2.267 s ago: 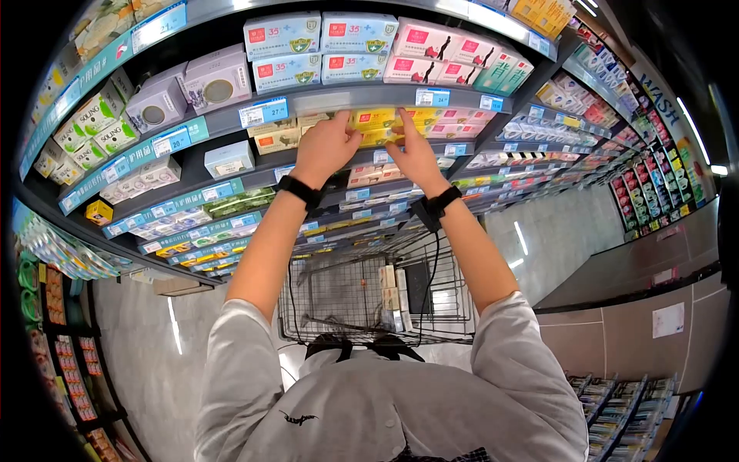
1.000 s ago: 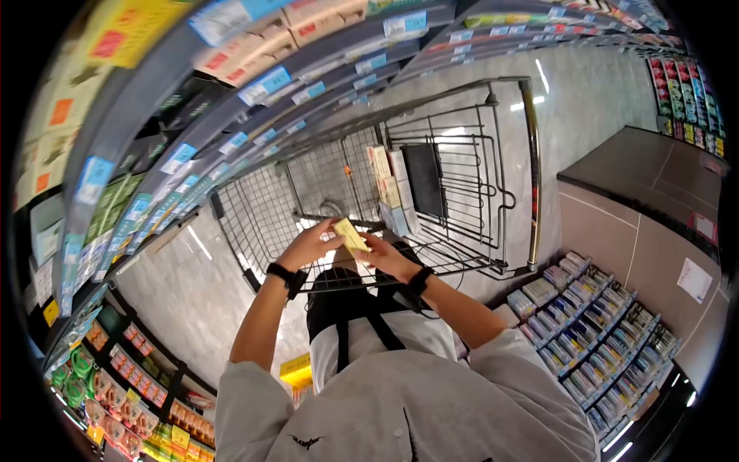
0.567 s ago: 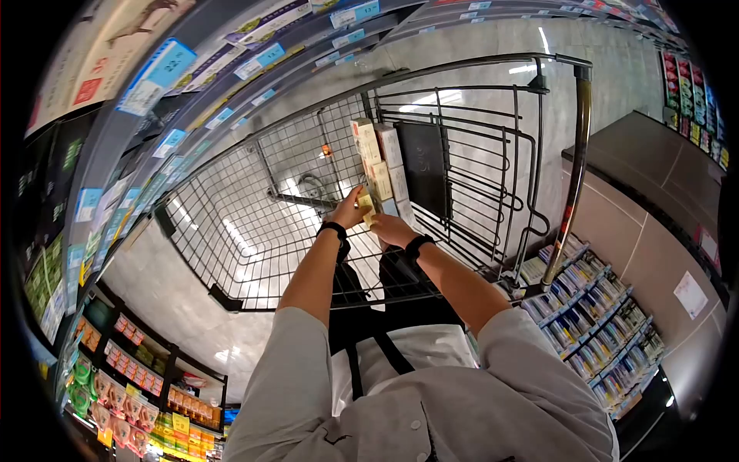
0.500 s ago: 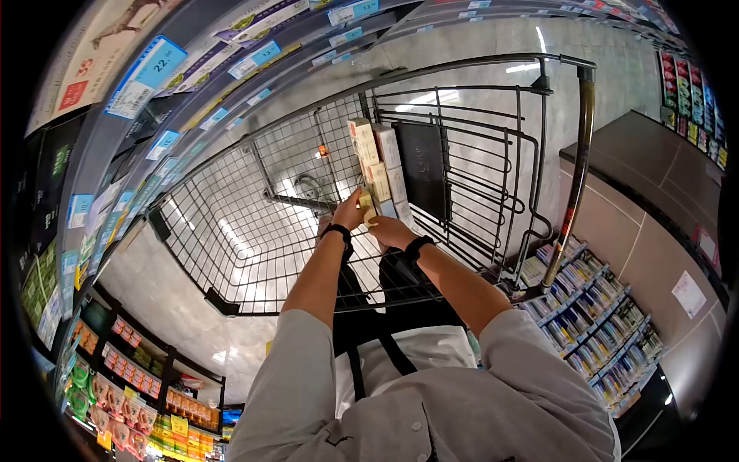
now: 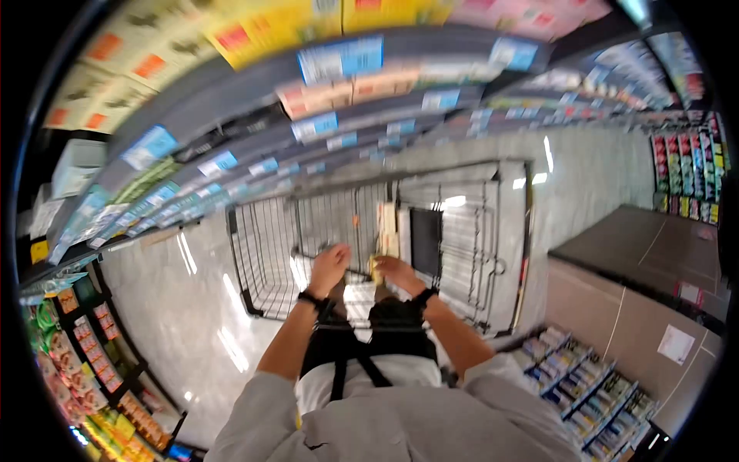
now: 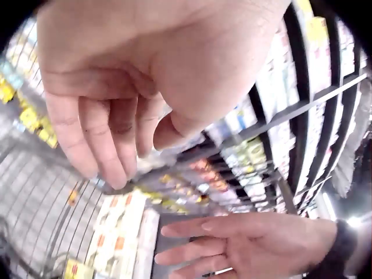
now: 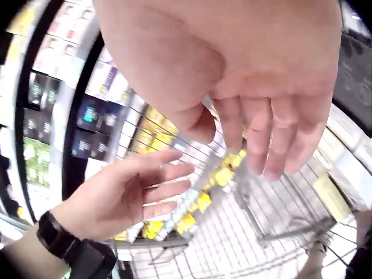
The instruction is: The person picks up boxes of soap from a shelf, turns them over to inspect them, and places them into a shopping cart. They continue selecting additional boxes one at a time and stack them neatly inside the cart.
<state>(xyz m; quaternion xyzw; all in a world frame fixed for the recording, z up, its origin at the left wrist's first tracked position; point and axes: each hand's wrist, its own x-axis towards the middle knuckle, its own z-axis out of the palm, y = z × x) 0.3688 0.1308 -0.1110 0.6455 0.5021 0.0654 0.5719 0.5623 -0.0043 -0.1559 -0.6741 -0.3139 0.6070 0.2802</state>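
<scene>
Both hands hover over the wire cart [image 5: 262, 262] with nothing held. The left hand [image 5: 330, 262] hangs with loosely bent fingers, seen close in the left wrist view [image 6: 145, 75]. Nearer the stacked boxes, the right hand [image 5: 399, 273] has relaxed fingers, which the right wrist view [image 7: 232, 75] shows apart from any object. A small yellow box [image 5: 375, 268] lies in the cart beside the right hand's fingertips; both wrist views show it by the stack, in the left [image 6: 78, 270] and in the right [image 7: 331, 196]. Pale boxes [image 5: 387, 231] form the stack.
Shelves of boxed goods with price tags [image 5: 340, 59] curve above and left of the cart. A black panel [image 5: 425, 240] stands in the cart right of the stack. Tiered racks of small packets [image 5: 589, 393] and a tiled counter [image 5: 616, 308] are at the right.
Both hands have let go of the yellow box and moved apart, the left one leftward. The head view has swung up toward the shelves, so the cart appears lower and smaller.
</scene>
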